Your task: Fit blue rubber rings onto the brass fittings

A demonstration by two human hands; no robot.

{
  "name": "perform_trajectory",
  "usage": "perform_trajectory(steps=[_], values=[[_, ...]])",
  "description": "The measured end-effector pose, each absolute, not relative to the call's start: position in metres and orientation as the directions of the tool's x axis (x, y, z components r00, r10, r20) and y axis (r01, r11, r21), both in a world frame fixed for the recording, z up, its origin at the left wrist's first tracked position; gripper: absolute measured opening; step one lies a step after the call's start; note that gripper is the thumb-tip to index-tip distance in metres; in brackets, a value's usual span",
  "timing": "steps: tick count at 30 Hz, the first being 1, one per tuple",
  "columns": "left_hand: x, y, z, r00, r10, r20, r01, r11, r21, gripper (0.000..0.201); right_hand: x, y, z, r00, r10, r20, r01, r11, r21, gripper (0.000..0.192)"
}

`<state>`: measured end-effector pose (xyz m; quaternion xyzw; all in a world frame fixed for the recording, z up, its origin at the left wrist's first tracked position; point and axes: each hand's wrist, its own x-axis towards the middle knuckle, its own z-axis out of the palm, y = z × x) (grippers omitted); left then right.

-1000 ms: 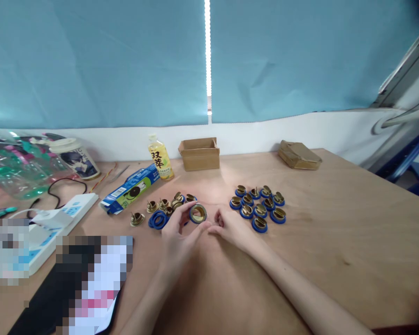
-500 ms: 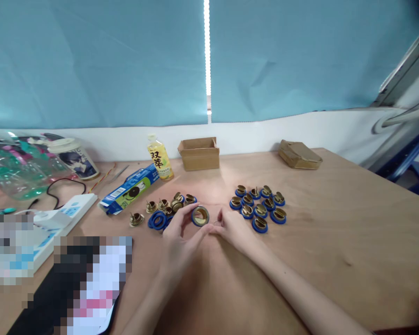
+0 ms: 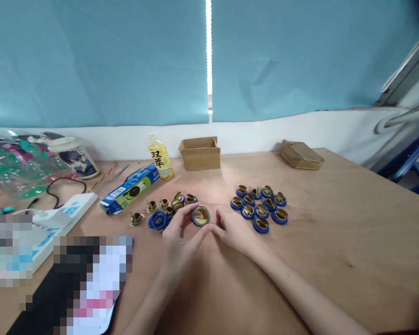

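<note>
A wooden table [image 3: 338,246] is taken up by pieces sorted into two groups, set well apart. On the right, about eleven blue-ringed brass fittings [image 3: 261,211] are gathered with their flap-like tops uppermost; this share of the work can be judged done. On the left, a looser cluster of brass fittings [image 3: 137,219] is seen, mostly without blue around them, though a blue edge seems to be shown by one at the back; most of these are judged to be left.

Between the groups, a single piece is held by the left hand [image 3: 181,237], its thumb and fingers curved around the rim. By the right hand [image 3: 232,228], thumb and forefinger are bent toward each other beside that piece; whether anything thin is pinched there cannot be told. The held brass piece [image 3: 199,221] is tilted with its round opening toward the viewer, and blue is seen around its edge, so it is judged to be partway through. Beside the left cluster, a few loose blue rings [image 3: 151,222] are stacked unused, partly hidden by the left fingers.
</note>
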<state>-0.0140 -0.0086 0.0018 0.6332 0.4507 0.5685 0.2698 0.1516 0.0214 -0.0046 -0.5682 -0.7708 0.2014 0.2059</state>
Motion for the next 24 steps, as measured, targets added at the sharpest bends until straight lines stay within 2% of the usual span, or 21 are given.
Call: perform_trajectory(steps=[10, 21, 24], values=[[-0.015, -0.007, 0.0, -0.056, 0.877, 0.478, 0.265, -0.449, 0.853, 0.045, 0.159, 0.024, -0.014, -0.362, 0.92, 0.152, 0.748, 0.384, -0.541, 0.015], [-0.015, -0.006, -0.002, -0.055, 0.883, 0.467, 0.284, -0.434, 0.855, 0.046, 0.168, 0.027, -0.011, -0.4, 0.904, 0.149, 0.721, 0.411, -0.558, 0.016], [-0.015, -0.006, -0.002, -0.049, 0.875, 0.482, 0.304, -0.447, 0.842, 0.045, 0.173, 0.026, 0.0, -0.398, 0.896, 0.195, 0.641, 0.424, -0.64, 0.016]])
